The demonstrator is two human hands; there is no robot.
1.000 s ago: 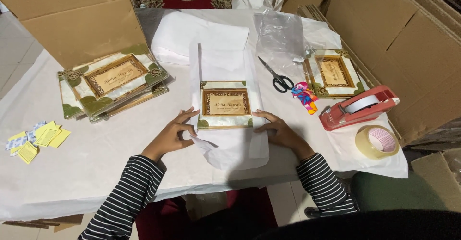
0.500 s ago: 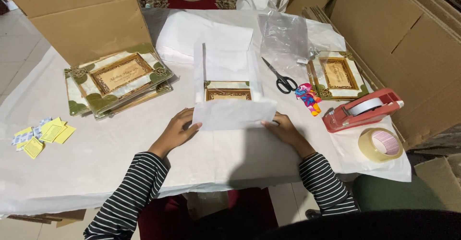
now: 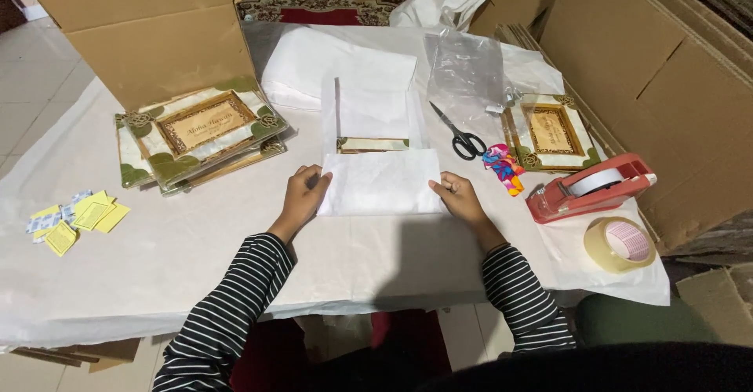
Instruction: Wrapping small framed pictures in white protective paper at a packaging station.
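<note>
A decorated green-and-gold frame (image 3: 373, 144) lies in the middle of the table, mostly covered by a flap of white wrapping paper (image 3: 382, 182) folded up over it. My left hand (image 3: 302, 196) presses the flap's left edge. On the flap's right edge rests my right hand (image 3: 457, 196). Both hands lie flat on the paper with fingers on its edges. More white paper (image 3: 369, 109) extends behind the frame.
A stack of similar frames (image 3: 200, 133) sits at left before a cardboard box (image 3: 149, 31). Scissors (image 3: 459, 133), a colourful small item (image 3: 504, 168), another frame (image 3: 549, 133), a red tape dispenser (image 3: 588, 188) and a tape roll (image 3: 620, 244) lie at right. Yellow slips (image 3: 74, 219) at far left.
The near flap of white paper has been folded up over the frame, covering most of it. Both hands moved with the fold and now press it down.
</note>
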